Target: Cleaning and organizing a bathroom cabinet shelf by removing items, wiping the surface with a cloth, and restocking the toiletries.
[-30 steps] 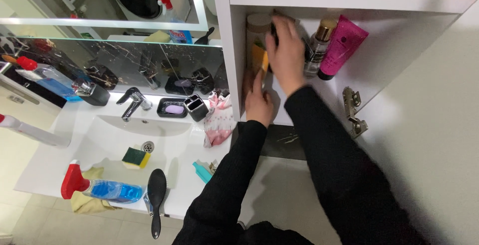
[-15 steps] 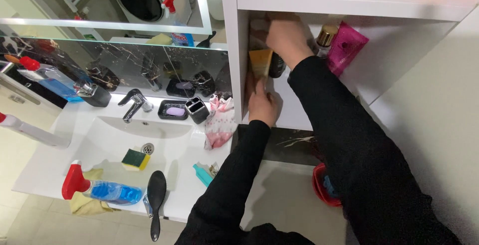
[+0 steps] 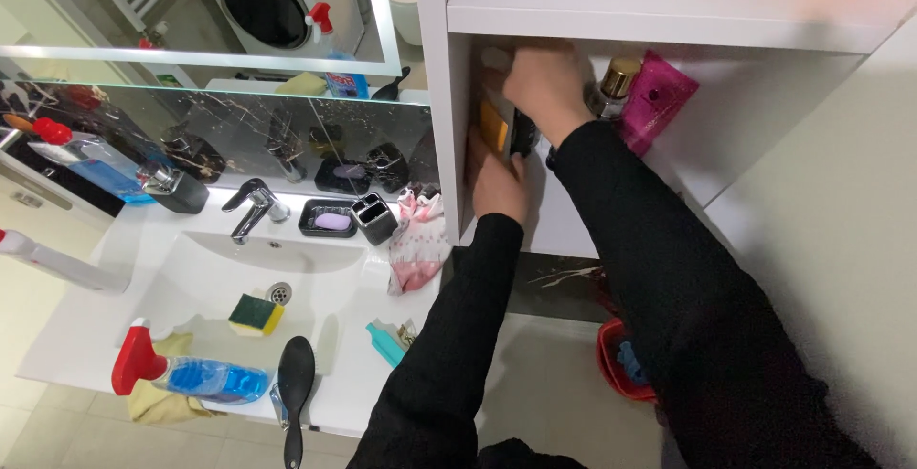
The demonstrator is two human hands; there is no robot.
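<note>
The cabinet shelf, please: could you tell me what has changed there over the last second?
The right hand moved left from the gold-capped bottle to the dark bottle beside the yellow tube, and seems to grip it. The left hand crept up under the tube. The pink tube and everything on the sink counter stayed put.

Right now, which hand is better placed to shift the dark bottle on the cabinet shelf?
Probably the right hand: its fingers already lie over the dark bottle. The left hand sits lower, beside the orange tube at the shelf's left wall.
</note>
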